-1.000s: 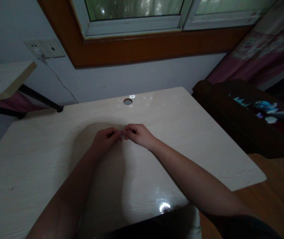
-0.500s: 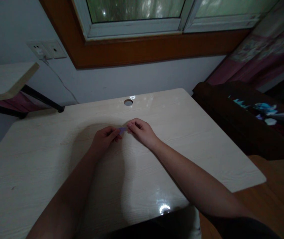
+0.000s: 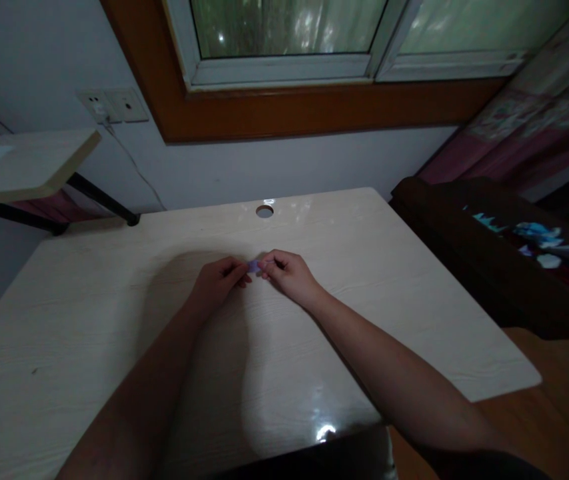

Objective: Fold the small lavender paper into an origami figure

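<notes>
Between my two hands is a small, flat purple piece, thin like paper or plastic; its exact kind I cannot make out. My left hand pinches its left end between thumb and forefinger. At the right end, the fingertips of my right hand are closed on it too. Only a short strip shows between the fingers, the rest being covered by them. Both hands are held low over the pale wood-grain desk, with a shadow falling to their left.
A round cable hole is near the desk's back edge. On the left stands a raised shelf on black legs. A plugged cord hangs from the wall sockets. At right is a dark brown piece of furniture with bluish scraps on it.
The view has tilted slightly, so the scene sits lower and a little further right. Both hands keep their hold on the purple piece, which has turned slightly and lies more level.
</notes>
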The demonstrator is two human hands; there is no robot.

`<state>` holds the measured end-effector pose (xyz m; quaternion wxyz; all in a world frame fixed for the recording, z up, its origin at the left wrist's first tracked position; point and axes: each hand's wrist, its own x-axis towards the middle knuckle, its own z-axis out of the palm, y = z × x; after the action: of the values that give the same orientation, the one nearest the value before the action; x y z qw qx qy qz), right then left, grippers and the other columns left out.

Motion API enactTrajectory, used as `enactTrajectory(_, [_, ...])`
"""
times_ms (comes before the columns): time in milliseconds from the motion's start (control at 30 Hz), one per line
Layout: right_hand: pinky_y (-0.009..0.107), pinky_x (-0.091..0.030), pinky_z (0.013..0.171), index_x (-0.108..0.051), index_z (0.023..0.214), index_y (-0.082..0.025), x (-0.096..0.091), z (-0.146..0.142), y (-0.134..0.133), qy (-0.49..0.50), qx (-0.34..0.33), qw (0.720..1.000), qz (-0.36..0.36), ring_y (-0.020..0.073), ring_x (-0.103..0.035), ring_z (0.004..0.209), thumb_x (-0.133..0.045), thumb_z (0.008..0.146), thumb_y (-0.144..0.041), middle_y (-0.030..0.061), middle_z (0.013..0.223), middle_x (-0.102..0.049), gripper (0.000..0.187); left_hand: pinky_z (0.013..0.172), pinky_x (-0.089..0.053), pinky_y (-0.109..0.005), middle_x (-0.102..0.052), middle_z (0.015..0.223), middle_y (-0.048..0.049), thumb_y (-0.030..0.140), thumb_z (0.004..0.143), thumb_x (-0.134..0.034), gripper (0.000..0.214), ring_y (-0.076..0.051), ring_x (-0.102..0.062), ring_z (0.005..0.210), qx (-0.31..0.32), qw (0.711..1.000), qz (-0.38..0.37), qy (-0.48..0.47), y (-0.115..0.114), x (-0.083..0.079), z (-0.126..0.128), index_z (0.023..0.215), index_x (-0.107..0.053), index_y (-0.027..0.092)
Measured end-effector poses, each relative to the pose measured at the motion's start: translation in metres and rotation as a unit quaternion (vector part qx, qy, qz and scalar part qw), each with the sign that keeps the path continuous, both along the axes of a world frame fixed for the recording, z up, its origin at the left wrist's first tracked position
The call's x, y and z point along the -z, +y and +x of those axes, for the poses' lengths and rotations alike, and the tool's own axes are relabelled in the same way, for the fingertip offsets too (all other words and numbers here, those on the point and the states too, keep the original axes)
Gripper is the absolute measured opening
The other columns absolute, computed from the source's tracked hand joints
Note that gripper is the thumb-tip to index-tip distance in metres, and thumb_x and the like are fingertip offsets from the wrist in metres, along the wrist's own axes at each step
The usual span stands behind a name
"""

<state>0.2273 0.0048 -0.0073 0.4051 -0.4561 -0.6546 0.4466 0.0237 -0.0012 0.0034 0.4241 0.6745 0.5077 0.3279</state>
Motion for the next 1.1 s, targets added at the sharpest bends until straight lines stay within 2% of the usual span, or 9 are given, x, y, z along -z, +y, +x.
enactTrajectory(433, [0.024,-0.042,0.06,-0.068,0.082,-0.015,0.002,-0.0029,-0.0011,0.042,0.012,0.999,-0.023,0.0124,-0.055,0.06,-0.062,0.086,-0.048,0.002,0.067,-0.066,0.034,0.058,-0.053,-0.024,-0.071,0.07,-0.0038,0.048,0.093,-0.05,0.037,-0.012,-0.063,0.056,0.01,0.997,-0.047,-0.067,0.0014,0.0004,-0.0015,0.081,-0.063,0.016])
enactTrajectory(633, [0.025,-0.044,0.063,-0.069,0.082,-0.015,-0.0007,-0.0025,-0.001,0.039,0.017,0.999,-0.019,0.0135,-0.058,0.063,-0.062,0.086,-0.045,0.0036,0.071,-0.068,0.031,0.055,-0.053,-0.025,-0.068,0.07,-0.0028,0.047,0.091,-0.053,0.032,-0.012,-0.062,0.054,-0.026,0.993,-0.03,-0.11,0.0016,0.0027,-0.0024,0.083,-0.06,0.017])
enactTrajectory(800, [0.026,-0.045,0.067,-0.074,0.08,-0.017,-0.0023,-0.0021,-0.0021,-0.019,-0.025,0.999,0.036,0.0149,-0.06,0.069,-0.062,0.086,-0.037,0.0043,0.077,-0.071,0.024,0.055,-0.051,-0.026,-0.066,0.07,-0.0013,0.048,0.09,-0.053,0.031,-0.012,-0.059,0.054,-0.059,0.989,-0.005,-0.137,0.0049,0.0067,-0.0056,0.083,-0.058,0.018])
enactTrajectory(967, [0.027,-0.046,0.07,-0.076,0.082,-0.019,-0.0047,-0.0051,-0.0047,-0.071,-0.106,0.986,0.11,0.016,-0.061,0.073,-0.062,0.087,-0.033,0.0048,0.08,-0.07,0.021,0.052,-0.041,-0.024,-0.059,0.061,0.0031,0.048,0.088,-0.056,0.031,-0.011,-0.05,0.052,-0.083,0.991,0.023,-0.106,0.0069,0.0074,-0.0096,0.078,-0.06,0.019])
enactTrajectory(1100, [0.028,-0.047,0.072,-0.076,0.092,-0.019,-0.0052,-0.0072,-0.0061,-0.082,-0.098,0.987,0.102,0.0159,-0.062,0.074,-0.063,0.088,-0.038,0.0056,0.085,-0.071,0.023,0.053,-0.038,-0.024,-0.058,0.061,0.0033,0.048,0.086,-0.058,0.031,-0.011,-0.049,0.054,-0.077,0.994,0.033,-0.063,0.0068,0.0069,-0.0102,0.079,-0.063,0.019])
